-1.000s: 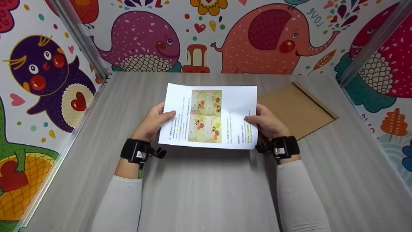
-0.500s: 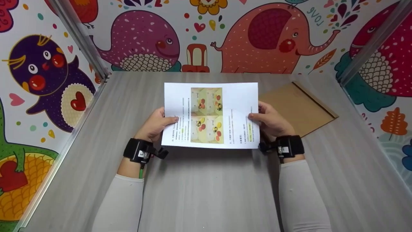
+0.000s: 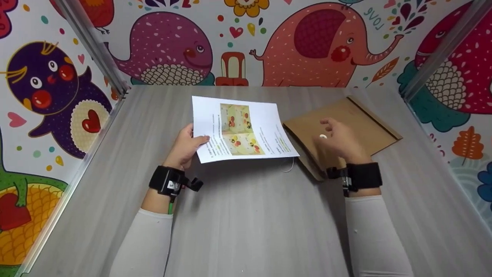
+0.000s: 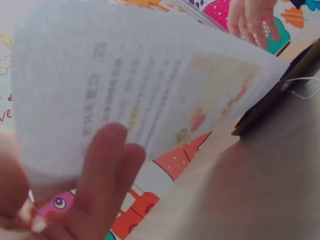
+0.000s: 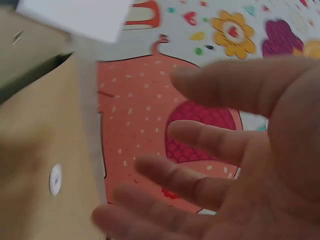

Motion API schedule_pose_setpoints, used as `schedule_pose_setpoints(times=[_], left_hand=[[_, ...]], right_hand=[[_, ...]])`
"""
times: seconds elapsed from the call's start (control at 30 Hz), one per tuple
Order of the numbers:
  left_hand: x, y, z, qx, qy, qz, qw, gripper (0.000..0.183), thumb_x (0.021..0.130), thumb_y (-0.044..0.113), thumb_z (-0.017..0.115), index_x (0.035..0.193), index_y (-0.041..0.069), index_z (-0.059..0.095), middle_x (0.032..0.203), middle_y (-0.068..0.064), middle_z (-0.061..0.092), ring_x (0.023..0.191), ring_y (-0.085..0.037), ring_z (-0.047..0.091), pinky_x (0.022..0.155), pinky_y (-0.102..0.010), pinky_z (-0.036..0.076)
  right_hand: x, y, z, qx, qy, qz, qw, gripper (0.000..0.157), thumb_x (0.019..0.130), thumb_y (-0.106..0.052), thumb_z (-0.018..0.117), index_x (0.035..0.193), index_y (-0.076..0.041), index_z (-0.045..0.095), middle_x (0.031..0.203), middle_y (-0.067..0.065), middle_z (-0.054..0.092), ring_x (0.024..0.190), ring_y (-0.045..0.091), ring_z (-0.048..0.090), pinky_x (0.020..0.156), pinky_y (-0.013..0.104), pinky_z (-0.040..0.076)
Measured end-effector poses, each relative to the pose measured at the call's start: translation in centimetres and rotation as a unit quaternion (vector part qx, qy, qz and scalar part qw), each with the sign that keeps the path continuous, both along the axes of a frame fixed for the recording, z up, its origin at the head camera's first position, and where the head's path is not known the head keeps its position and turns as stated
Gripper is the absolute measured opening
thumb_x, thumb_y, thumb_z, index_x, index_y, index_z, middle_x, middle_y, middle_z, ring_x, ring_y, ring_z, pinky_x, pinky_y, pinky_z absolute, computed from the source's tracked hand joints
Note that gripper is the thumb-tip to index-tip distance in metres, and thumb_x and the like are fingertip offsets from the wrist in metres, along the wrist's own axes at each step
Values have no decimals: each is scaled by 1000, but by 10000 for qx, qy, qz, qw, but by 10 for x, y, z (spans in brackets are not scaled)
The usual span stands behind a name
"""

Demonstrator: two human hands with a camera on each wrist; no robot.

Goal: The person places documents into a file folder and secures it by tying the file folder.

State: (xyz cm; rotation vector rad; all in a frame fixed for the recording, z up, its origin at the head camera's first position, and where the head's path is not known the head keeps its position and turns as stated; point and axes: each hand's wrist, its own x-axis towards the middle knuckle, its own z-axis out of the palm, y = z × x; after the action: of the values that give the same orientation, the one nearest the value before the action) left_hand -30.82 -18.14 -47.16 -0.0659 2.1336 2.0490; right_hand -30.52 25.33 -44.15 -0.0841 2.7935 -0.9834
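Observation:
My left hand (image 3: 181, 148) pinches the left edge of printed white paper (image 3: 265, 125), thumb on top, and holds it above the table. The paper bears lines of text, some highlighted yellow, and a block of coloured pictures. In the left wrist view the fingers lie against the paper (image 4: 55, 75). My right hand (image 3: 344, 144) is over a brown paper envelope (image 3: 371, 132), off the paper. Its fingers are spread and hold nothing in the right wrist view. A white button (image 5: 55, 179) sits on the envelope flap, which stands partly raised; a white string (image 4: 305, 78) hangs from the envelope.
The grey wood-grain table (image 3: 246, 227) is enclosed by walls with cartoon animals, among them a red elephant (image 3: 307, 65). Metal posts (image 3: 92, 46) stand at the back corners. The envelope lies on the right side of the table.
My right hand has let go of the paper's right edge and moved right over the envelope. The paper, now in the left hand alone, has tilted, and the envelope's flap and string have come into view.

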Motion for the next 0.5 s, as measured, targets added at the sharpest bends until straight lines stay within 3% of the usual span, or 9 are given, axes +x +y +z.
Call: schedule_pose_setpoints(times=[0.2,0.37,0.5], left_hand=[[2,4,3,-14,63,15,10000,55,105,0,54,159,4,40,147,-22,60,121,-33,71,87,-31,65],[5,13,5,74,111,-84,9999,53,106,0,52,158,3,41,145,-23,61,116,-31,72,86,-32,65],[10,23,8,107,159,-217,9996,54,104,-2,51,158,0,41,144,-25,62,113,-31,73,86,-33,65]], right_hand=[[6,-4,-30,1223,-409,262,9913,95,96,-32,71,168,-1,18,156,39,43,134,53,54,110,69,47],[3,-2,-45,1624,-462,280,9852,104,90,-37,77,166,3,19,160,47,28,141,64,41,112,74,42],[-1,1,-49,1766,-529,236,9826,102,86,-33,75,165,6,21,158,48,31,142,63,39,113,75,41]])
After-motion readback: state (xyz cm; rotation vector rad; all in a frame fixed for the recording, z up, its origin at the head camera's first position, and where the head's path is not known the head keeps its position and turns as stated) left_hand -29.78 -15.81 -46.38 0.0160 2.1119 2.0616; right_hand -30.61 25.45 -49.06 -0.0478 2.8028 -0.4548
